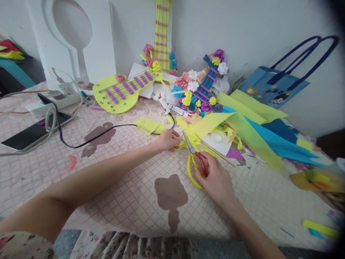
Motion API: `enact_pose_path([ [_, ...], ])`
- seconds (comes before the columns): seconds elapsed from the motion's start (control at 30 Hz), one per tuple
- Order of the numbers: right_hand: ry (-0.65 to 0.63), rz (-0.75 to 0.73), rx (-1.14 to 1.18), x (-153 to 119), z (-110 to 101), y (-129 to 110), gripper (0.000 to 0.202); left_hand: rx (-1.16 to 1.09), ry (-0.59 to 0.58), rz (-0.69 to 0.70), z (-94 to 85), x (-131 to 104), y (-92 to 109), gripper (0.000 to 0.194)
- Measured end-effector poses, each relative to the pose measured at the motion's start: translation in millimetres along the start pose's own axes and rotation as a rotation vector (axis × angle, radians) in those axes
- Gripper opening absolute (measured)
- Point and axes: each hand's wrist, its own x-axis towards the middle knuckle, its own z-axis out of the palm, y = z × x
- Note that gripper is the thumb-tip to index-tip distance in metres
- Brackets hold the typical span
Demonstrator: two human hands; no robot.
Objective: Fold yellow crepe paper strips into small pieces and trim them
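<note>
My right hand (215, 176) is closed on the scissors (191, 144), which have one red and one yellow handle. Their blades point away from me, toward a pile of yellow paper scraps (192, 135). At the left edge of that pile is my left hand (169, 139), its fingers curled together over a yellow scrap; what they pinch is too small to make out. Just beyond it lies a white glue gun (163, 102), with a black cord (107, 127) running left. A flat yellow piece (149, 126) rests beside the cord.
Yellow (117, 95) and blue (206, 84) paper guitars with flowers stand at the back. Long yellow-green strips (242, 135) and blue paper (275, 138) spread right. A blue bag (269, 86) leans on the wall. Left are a phone (32, 135) and a power strip (54, 102).
</note>
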Motion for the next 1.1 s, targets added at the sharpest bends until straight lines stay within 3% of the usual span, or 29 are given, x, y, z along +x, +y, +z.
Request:
enact_pose_path([
  [0.23,-0.136,-0.053,-0.193,4,-1,-4,0.038,0.054,-0.040,0.069,-2.9,-2,-1,0.019],
  [0.4,-0.050,-0.098,-0.153,7,-7,-5,0.034,0.168,-0.052,0.228,-16.5,-18,-10,0.017],
  [0.53,0.005,-0.207,0.017,16,-5,-26,0.026,0.308,0.034,0.379,-40.7,-39,-25,0.011],
  [0.67,-0.103,-0.361,0.082,29,7,-63,0.018,0.439,0.156,0.441,-76.7,-49,-36,0.015],
  [0.77,-0.220,-0.475,0.103,36,16,-89,0.015,0.844,0.352,0.593,-101.3,-44,-39,0.020],
  [0.83,-0.254,-0.531,0.095,39,22,-101,0.014,0.951,0.379,0.614,-110.5,-37,-39,0.017],
  [0.93,-0.277,-0.594,0.124,40,32,-109,0.013,1.006,0.367,0.549,-110.9,-23,-35,0.019],
  [1.1,-0.301,-0.612,0.227,34,43,-105,0.013,1.044,0.415,0.442,-91.8,2,-23,0.022],
])
